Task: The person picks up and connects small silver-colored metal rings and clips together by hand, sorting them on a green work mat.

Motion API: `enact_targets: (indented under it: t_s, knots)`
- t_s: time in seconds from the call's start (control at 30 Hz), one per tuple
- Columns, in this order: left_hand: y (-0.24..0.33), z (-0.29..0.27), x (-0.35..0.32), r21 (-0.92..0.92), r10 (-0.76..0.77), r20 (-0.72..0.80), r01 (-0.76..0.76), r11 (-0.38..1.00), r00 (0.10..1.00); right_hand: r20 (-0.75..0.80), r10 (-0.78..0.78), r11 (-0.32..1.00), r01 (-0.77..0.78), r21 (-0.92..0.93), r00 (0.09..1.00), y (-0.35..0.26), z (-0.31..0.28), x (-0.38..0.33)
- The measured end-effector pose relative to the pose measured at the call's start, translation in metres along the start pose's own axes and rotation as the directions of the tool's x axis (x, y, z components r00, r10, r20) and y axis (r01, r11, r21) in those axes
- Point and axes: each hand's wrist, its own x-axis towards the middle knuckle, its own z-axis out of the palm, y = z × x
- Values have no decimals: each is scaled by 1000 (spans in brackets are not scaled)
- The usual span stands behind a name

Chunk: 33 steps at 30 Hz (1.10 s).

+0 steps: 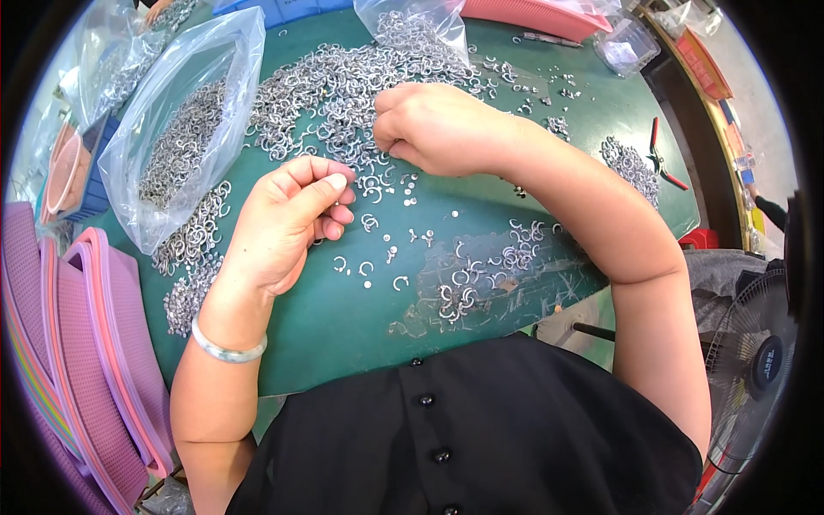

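A big heap of small silver metal rings (335, 90) lies on the green table (343, 326). My right hand (438, 127) rests at the heap's near edge, fingers curled down onto the rings; what it holds is hidden. My left hand (287, 219) hovers just left of it, thumb pressed against the fingertips as if pinching something small that I cannot make out. Loose open rings (399, 281) lie scattered in front of both hands. A pale bangle (225, 348) sits on my left wrist.
A clear plastic bag (184, 129) full of rings lies at the left, another bag (412, 26) at the back. Pink and purple trays (94, 343) stack at the left edge. Red-handled pliers (661, 159) lie at the right. A fan (755, 360) stands lower right.
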Motion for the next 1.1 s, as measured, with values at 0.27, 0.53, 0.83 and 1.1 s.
enact_targets:
  t_s: [0.27, 0.53, 0.83, 1.1]
  knots:
    - [-1, 0, 0, -4, 5, 10, -5, 1000, 1000, 92, 55, 998, -55, -2, 994, -1, 2, -1]
    - [-3, 3, 4, -16, 6, 7, -6, 1000, 1000, 34, 39, 982, -45, 181, 999, -3, -5, -3]
    - [-4, 13, 4, 42, 39, -15, -39, 998, 999, -65, 9, 958, 10, 287, 998, -23, -7, -4]
    - [-7, 15, 3, 84, 124, -45, -120, 989, 991, -69, 93, 915, -58, 400, 993, -25, -13, -12]
